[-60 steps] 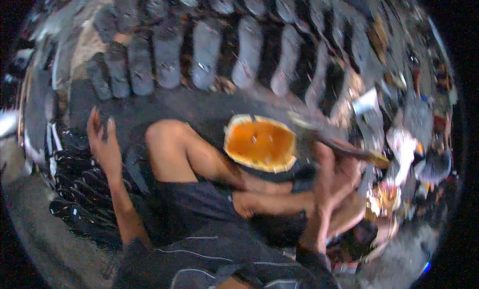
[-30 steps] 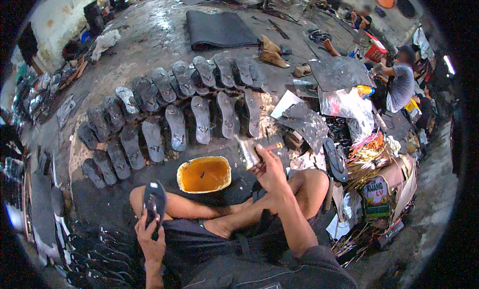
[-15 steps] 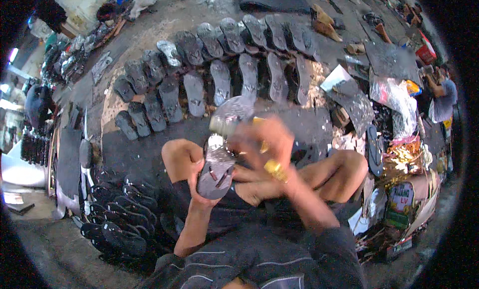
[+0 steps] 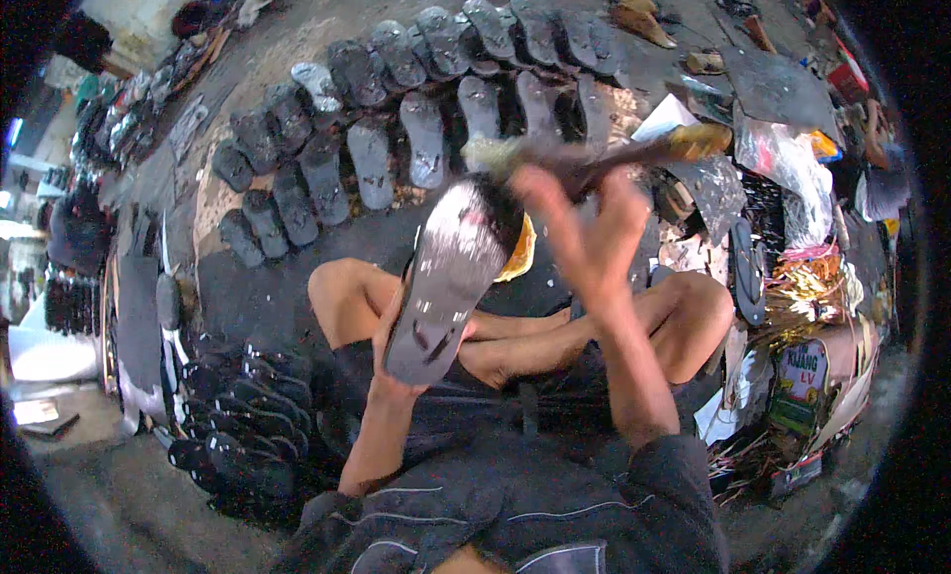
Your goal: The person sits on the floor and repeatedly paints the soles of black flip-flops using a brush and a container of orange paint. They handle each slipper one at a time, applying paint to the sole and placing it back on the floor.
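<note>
A grey sandal sole (image 4: 441, 287) stands tilted in front of me, its upper part wet and glossy with a dark toe end. My left hand (image 4: 382, 348) grips it near the heel, thumb along one edge; most fingers are hidden beneath. Beyond the toe end, my right hand (image 4: 599, 237) holds a brush (image 4: 619, 158) crosswise, clear of the sole. The brush has a pale bristle end at the left and a yellow end at the right; motion blurs it and the fingertips. Behind the sole, a yellow-orange rim of a container (image 4: 523, 252) shows, its remainder hidden.
Two curved rows of dark soles (image 4: 371, 163) lie on the floor ahead. Stacked black sandals (image 4: 248, 425) stand at the left. Plastic bags (image 4: 792, 198), a sandal (image 4: 745, 287) and a printed tin (image 4: 795, 386) crowd the right. Another person (image 4: 882, 183) is at the far right.
My right hand and the brush have swung up and away to the right, off the sole. More of the sole now shines, and the yellow-orange rim has come into sight.
</note>
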The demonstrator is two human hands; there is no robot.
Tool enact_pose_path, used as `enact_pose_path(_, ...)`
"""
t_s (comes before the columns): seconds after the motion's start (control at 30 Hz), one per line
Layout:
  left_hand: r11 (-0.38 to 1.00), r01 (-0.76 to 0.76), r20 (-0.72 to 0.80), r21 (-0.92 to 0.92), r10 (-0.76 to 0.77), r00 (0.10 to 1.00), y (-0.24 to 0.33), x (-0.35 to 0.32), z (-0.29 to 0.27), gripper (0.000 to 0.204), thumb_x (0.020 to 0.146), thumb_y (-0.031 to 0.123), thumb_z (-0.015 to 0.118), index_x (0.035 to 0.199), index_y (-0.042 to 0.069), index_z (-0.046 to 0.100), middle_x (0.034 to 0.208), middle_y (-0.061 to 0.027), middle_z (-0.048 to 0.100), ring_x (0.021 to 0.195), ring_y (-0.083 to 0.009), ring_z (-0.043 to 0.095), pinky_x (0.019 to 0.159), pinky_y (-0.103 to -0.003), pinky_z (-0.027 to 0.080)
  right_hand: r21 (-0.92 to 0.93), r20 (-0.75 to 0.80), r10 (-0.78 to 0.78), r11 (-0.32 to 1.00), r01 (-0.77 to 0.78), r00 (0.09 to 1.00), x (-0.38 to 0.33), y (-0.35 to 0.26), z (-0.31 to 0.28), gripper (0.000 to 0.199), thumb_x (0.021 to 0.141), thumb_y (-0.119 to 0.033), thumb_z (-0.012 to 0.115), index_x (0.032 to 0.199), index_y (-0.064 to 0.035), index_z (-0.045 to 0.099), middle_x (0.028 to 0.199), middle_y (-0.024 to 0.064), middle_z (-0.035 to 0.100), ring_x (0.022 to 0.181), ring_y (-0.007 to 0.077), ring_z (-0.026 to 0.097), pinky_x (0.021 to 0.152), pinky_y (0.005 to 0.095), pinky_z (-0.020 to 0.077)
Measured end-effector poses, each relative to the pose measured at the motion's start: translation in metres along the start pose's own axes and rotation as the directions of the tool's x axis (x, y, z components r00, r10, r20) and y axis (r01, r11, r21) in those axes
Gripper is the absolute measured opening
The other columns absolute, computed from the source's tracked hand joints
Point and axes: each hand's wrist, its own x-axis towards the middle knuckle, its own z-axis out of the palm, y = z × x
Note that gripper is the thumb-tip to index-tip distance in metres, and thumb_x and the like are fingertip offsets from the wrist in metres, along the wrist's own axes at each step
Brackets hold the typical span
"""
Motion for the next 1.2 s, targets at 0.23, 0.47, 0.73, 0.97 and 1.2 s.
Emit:
enact_pose_path(0.23, 0.986, -0.096, -0.130, 0.133, 0.113, 0.985, 0.002, 0.032, 0.029, 0.039, 0.104, 0.041, 0.054, 0.119, 0.008, 0.069, 0.111, -0.0070, 0.075, 0.102, -0.0231, 0.071, 0.090, -0.043, 0.060, 0.061, 0.410, 0.122, 0.985, -0.161, 0.904, -0.089, -0.033, 0.023, 0.023, 0.077, -0.018, 0.088, 0.096, -0.0080, 0.078, 0.085, 0.0093, 0.075, 0.078, 0.0202, 0.072, 0.071, 0.0367, 0.0569)
enact_pose_path(0.47, 0.956, -0.237, 0.151, -0.171, 0.263, 0.953, 0.000, 0.042, 0.030, 0.055, 0.112, 0.034, 0.037, 0.161, 0.009, 0.034, 0.150, -0.0097, 0.055, 0.128, -0.0245, 0.061, 0.108, -0.042, 0.053, -0.102, 0.186, 0.201, 0.978, -0.184, 0.962, -0.108, -0.018, 0.024, 0.029, 0.078, -0.024, 0.091, 0.089, -0.0019, 0.076, 0.076, 0.0106, 0.073, 0.065, 0.0210, 0.069, 0.061, 0.0338, 0.0549)
enact_pose_path(0.73, 0.953, -0.275, 0.154, -0.125, 0.292, 0.944, 0.009, 0.055, 0.035, 0.058, 0.112, 0.039, 0.036, 0.163, 0.012, 0.030, 0.145, -0.0108, 0.058, 0.122, -0.0225, 0.064, 0.104, -0.038, 0.055, -0.301, 0.275, 0.268, 0.936, -0.181, 0.923, -0.046, 0.006, 0.024, 0.032, 0.080, -0.022, 0.088, 0.102, -0.0031, 0.076, 0.088, 0.0079, 0.075, 0.080, 0.0228, 0.071, 0.076, 0.0382, 0.0568)
enact_pose_path(0.97, -0.118, -0.675, 0.428, 0.728, 0.848, 0.313, 0.139, 0.100, -0.038, 0.051, 0.111, 0.031, 0.046, 0.156, 0.006, 0.043, 0.147, -0.0080, 0.056, 0.130, -0.0215, 0.058, 0.113, -0.040, 0.044, -0.069, 0.578, 0.188, 0.981, -0.183, 0.794, -0.069, -0.043, 0.052, 0.027, 0.088, -0.020, 0.079, 0.109, -0.0077, 0.070, 0.089, 0.0034, 0.070, 0.079, 0.0181, 0.066, 0.072, 0.0337, 0.0535)
enact_pose_path(1.2, 0.405, -0.238, -0.275, 0.883, 0.857, 0.436, 0.460, 0.143, -0.250, 0.041, 0.092, 0.008, 0.066, 0.132, 0.005, 0.064, 0.127, -0.0094, 0.068, 0.120, -0.0229, 0.062, 0.101, -0.039, 0.051, -0.400, -0.212, 0.423, 0.785, -0.473, 0.881, 0.014, 0.086, 0.012, 0.041, 0.098, -0.025, 0.075, 0.125, 0.0056, 0.067, 0.118, 0.0145, 0.071, 0.106, 0.0225, 0.065, 0.095, 0.0362, 0.0509)
